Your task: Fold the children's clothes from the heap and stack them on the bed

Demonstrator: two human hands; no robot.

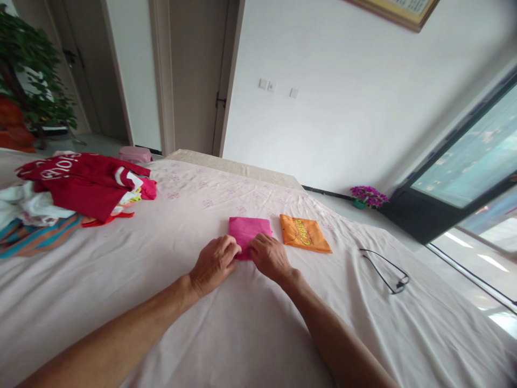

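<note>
In the head view, a broad surface is covered by a pale pink cloth (194, 334), printed with small flower clusters toward its far side and creased in many places. At the far left, clothes are heaped, with a dark red garment (92, 180) marked by white lettering laid over white and striped pieces. To the right, an orange folded cloth (306, 234) with yellow lettering is laid flat, and farther right a pair of black-framed glasses (398, 283) is set down with its arms opened out. Beyond the surface, a white wall (331, 108) is fitted with switch plates, and closed doors are seen toward the left. A leafy plant is placed at the far left, and purple flowers (369, 195) in a green pot are stood on the floor near the dark-framed glass door.

Between the two hands and the far side, a pink folded cloth (249, 229) is laid flat, just beside the orange one. Its near edge is touched by both hands. The fingers of the left hand (216, 261) are curled together at its near left corner, and those of the right hand (270, 257) are bent down over its near right part. Whether the cloth is pinched in either grip cannot be told, as the fingertips are largely hidden.
</note>
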